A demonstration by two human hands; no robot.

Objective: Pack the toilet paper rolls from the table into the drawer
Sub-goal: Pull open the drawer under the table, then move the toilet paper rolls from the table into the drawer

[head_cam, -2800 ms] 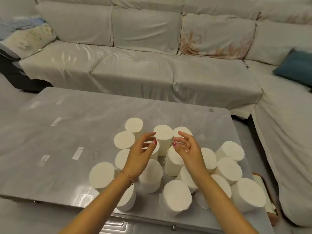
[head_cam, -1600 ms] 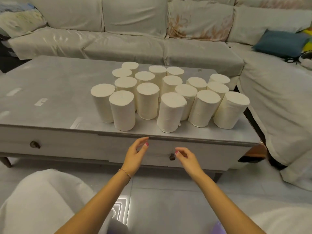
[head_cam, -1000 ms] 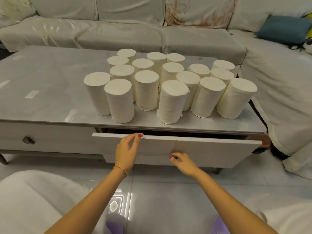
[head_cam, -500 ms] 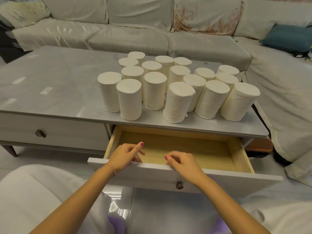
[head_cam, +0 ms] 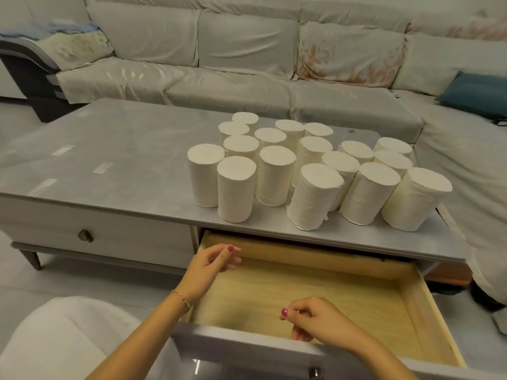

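Observation:
Several white toilet paper rolls (head_cam: pixel 236 187) stand upright in a cluster on the right half of the grey table (head_cam: pixel 109 160). Below them the wooden drawer (head_cam: pixel 422 305) is pulled far out, and its pale floor is bare. My left hand (head_cam: pixel 211 267) hovers over the drawer's left rear corner, fingers loosely curled, holding nothing. My right hand (head_cam: pixel 315 319) hangs above the drawer's front part, just behind the grey front panel, fingers curled and empty. Neither hand touches a roll.
A second drawer with a dark knob (head_cam: pixel 85 235) stays shut at the left. A covered grey sofa (head_cam: pixel 247 64) wraps behind and to the right of the table, with a blue cushion (head_cam: pixel 477 94). A white cushion (head_cam: pixel 63 341) lies at my lower left.
The drawer has come further out towards me. Both hands have let go of its front edge; the left one has risen towards the table and the right one hovers over the drawer's inside.

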